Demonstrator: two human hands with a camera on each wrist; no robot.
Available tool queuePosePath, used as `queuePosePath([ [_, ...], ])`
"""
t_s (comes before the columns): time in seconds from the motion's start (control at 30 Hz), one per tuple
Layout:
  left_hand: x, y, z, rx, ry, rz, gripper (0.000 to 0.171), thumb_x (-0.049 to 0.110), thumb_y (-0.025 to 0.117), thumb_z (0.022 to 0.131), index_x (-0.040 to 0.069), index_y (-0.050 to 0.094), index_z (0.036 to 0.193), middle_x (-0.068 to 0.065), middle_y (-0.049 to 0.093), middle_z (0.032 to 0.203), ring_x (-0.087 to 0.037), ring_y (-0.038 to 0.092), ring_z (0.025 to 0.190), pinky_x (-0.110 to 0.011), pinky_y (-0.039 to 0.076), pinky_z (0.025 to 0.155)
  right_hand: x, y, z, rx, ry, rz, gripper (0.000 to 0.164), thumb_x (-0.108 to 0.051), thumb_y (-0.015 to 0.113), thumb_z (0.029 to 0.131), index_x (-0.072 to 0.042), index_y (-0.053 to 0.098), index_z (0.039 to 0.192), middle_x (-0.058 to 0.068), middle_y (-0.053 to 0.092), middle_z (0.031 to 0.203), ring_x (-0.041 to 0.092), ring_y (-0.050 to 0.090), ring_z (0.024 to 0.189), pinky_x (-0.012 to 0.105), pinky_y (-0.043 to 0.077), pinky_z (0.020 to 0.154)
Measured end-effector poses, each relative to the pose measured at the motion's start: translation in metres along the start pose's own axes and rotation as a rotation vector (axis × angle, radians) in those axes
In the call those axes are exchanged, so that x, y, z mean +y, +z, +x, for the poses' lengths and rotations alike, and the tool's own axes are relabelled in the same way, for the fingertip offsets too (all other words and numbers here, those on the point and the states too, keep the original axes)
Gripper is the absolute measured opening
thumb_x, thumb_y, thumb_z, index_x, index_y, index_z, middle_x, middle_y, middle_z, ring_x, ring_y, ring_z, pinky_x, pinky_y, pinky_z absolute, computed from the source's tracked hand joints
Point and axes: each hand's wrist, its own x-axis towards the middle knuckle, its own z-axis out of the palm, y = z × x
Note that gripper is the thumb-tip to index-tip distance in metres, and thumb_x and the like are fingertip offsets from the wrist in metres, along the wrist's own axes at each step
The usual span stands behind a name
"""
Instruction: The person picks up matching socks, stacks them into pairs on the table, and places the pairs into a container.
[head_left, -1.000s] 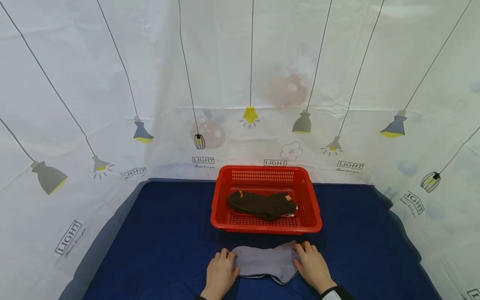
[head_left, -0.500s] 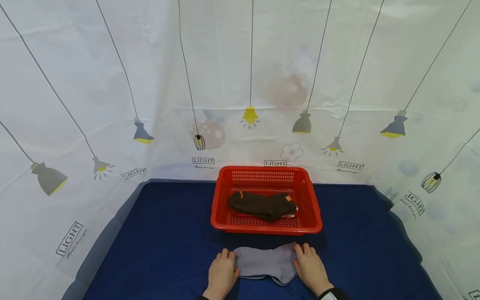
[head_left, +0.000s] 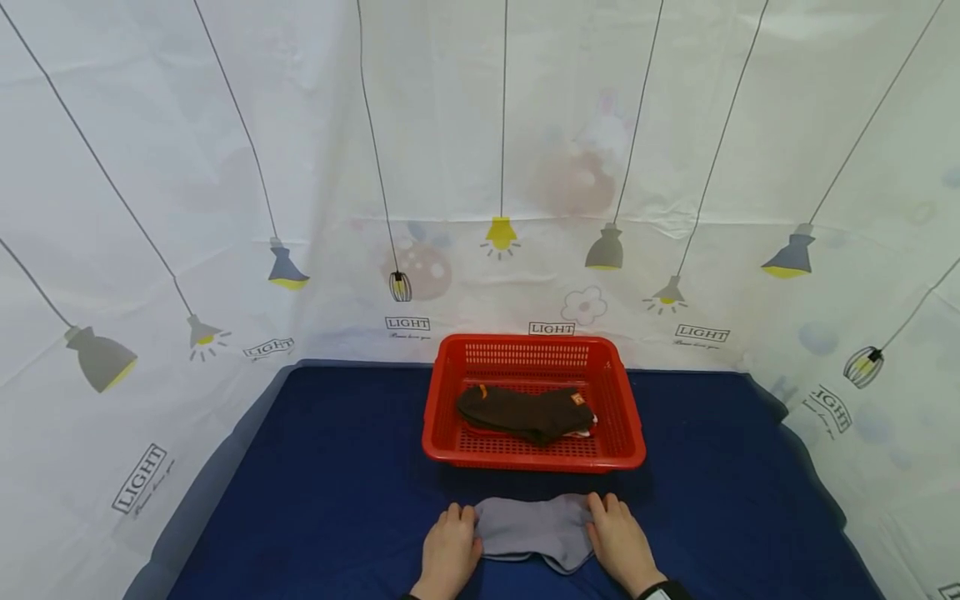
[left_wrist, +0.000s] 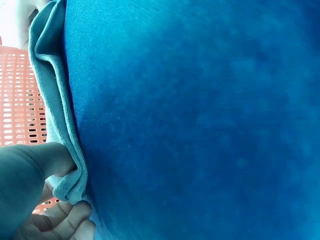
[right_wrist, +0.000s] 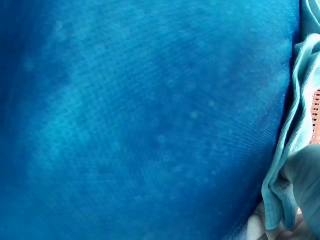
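A pair of grey socks (head_left: 532,530) lies stacked flat on the dark blue cloth, just in front of the red basket. At the socks' left end my left hand (head_left: 449,550) pinches the fabric; in the left wrist view its thumb (left_wrist: 55,159) lies on top and the fingers are tucked beneath. My right hand (head_left: 622,542) grips the other end, and the right wrist view has its thumb (right_wrist: 305,170) pressed on the folded layers (right_wrist: 295,125). Parts of both sock ends are hidden by the hands.
Behind the socks stands a red plastic basket (head_left: 534,464) holding dark brown socks (head_left: 525,412) with orange marks, over something red and white. A dark blue cloth (head_left: 322,483) covers the table. White printed sheets (head_left: 465,108) enclose the back and sides.
Both hands keep hold of the grey socks. The left hand has shifted slightly right, and the socks' upper right corner has drawn in under the right hand.
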Motion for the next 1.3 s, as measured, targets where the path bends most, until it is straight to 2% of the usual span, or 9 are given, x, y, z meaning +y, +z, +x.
queuePosePath([
  [0.33,0.0,-0.001,0.001,0.029,0.026,-0.069,0.025,0.006,0.07,0.057,0.014,0.05,0.07,-0.001,0.044,0.067,-0.02,0.049,0.058,-0.03,0.037,0.046,-0.001,-0.008,0.0,-0.001,-0.01,-0.009,0.031,-0.011,0.075,0.07,-0.009,0.051,0.091,0.003,0.047,0.072,0.018,0.048,0.061,0.031,0.039,0.051],
  [0.63,0.001,-0.013,0.007,0.0,0.005,-0.072,0.024,0.005,0.07,0.06,0.016,0.051,0.071,0.002,0.044,0.067,-0.015,0.046,0.057,-0.027,0.035,0.046,-0.002,-0.018,-0.002,0.018,0.023,0.047,0.028,-0.009,0.075,0.072,-0.015,0.052,0.088,-0.001,0.046,0.072,0.015,0.048,0.063,0.029,0.04,0.054],
  [0.9,0.0,-0.025,0.01,-0.03,0.005,-0.089,0.023,0.005,0.07,0.062,0.016,0.053,0.073,0.003,0.044,0.07,-0.014,0.046,0.059,-0.026,0.035,0.047,-0.005,-0.029,-0.003,0.066,0.007,0.038,0.03,-0.009,0.076,0.07,-0.015,0.053,0.088,-0.002,0.046,0.073,0.016,0.048,0.064,0.03,0.04,0.055],
  [1.17,0.003,-0.041,0.012,0.013,0.026,-0.106,0.023,0.005,0.07,0.063,0.016,0.054,0.075,0.003,0.045,0.072,-0.013,0.046,0.06,-0.024,0.035,0.048,-0.01,-0.043,-0.002,0.069,0.024,0.061,0.03,-0.011,0.076,0.071,-0.015,0.054,0.089,-0.004,0.044,0.074,0.014,0.046,0.064,0.029,0.038,0.057],
  [1.3,0.003,-0.048,0.012,0.036,0.028,-0.113,0.023,0.006,0.071,0.063,0.016,0.054,0.076,0.003,0.046,0.073,-0.013,0.047,0.061,-0.024,0.037,0.049,-0.012,-0.048,-0.002,0.105,0.02,0.063,0.031,-0.01,0.077,0.069,-0.015,0.055,0.091,-0.004,0.045,0.075,0.013,0.046,0.065,0.029,0.039,0.057],
])
